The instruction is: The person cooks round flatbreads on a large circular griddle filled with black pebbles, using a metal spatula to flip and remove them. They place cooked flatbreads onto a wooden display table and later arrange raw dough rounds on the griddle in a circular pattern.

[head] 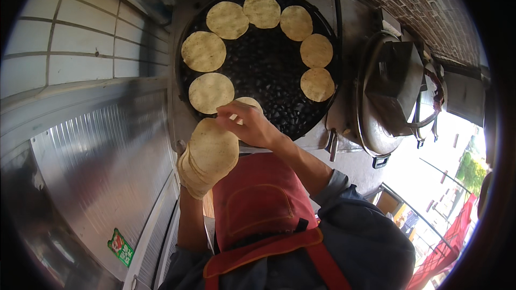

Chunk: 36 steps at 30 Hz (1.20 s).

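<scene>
A stack of thin round flatbreads (pixel 211 145), which look like corn tortillas, rests on my left hand (pixel 181 146). Most of that hand is hidden beneath the stack; part of it shows at the left edge. My right hand (pixel 250 125) is over the stack's upper right edge, fingertips bent at the top flatbread. Blur hides whether they pinch it. Partly behind this hand, another flatbread (pixel 250 102) lies on the wide round dark pan (pixel 180 68). Several more flatbreads (pixel 211 93) lie around the pan's rim, over a bed of small glossy dark pieces (pixel 266 62).
Right of the pan stands a large metal pot (pixel 377 137) with an angular metal object (pixel 393 84) on top. A metal handle (pixel 333 145) sticks out at the counter's front edge. White wall tiles (pixel 82 40) and a ribbed metal panel (pixel 105 161) bound the left side.
</scene>
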Available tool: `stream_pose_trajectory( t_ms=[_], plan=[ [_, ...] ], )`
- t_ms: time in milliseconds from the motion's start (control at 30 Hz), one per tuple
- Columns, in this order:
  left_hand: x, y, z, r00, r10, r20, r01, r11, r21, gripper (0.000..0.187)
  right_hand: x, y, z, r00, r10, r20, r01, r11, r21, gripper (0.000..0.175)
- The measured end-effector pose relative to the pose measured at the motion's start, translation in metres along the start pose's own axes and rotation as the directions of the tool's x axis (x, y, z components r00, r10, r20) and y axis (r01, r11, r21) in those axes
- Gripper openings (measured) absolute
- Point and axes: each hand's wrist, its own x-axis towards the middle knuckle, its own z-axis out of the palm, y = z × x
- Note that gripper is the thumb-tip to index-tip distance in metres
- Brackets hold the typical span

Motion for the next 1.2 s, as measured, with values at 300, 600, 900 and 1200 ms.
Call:
stream_pose_trajectory(
  t_ms=[300, 600, 900, 1200],
  plan=[
    [0.016, -0.022, -0.002, 0.990, -0.113, -0.083, 0.133, 0.941, 0.312, 0.072, -0.014, -0.006, -0.024, 0.979, -0.205, 0.009, 0.202, 0.950, -0.237, 0.022],
    [0.016, -0.050, -0.022, 0.599, 0.449, 0.663, -0.407, -0.542, 0.735, 0.108, -0.083, -0.052, -0.065, 0.999, 0.052, -0.010, -0.050, 0.994, 0.095, 0.013],
    [0.009, -0.031, -0.009, 0.760, 0.446, 0.473, -0.306, -0.397, 0.865, 0.101, -0.086, 0.041, -0.098, 0.972, -0.230, 0.047, 0.221, 0.833, -0.508, 0.019],
    [0.005, -0.038, 0.014, 0.716, 0.522, 0.464, -0.503, -0.075, 0.861, 0.085, -0.090, 0.082, -0.065, 0.985, -0.131, -0.109, 0.053, 0.844, -0.533, 0.028]
  ],
)
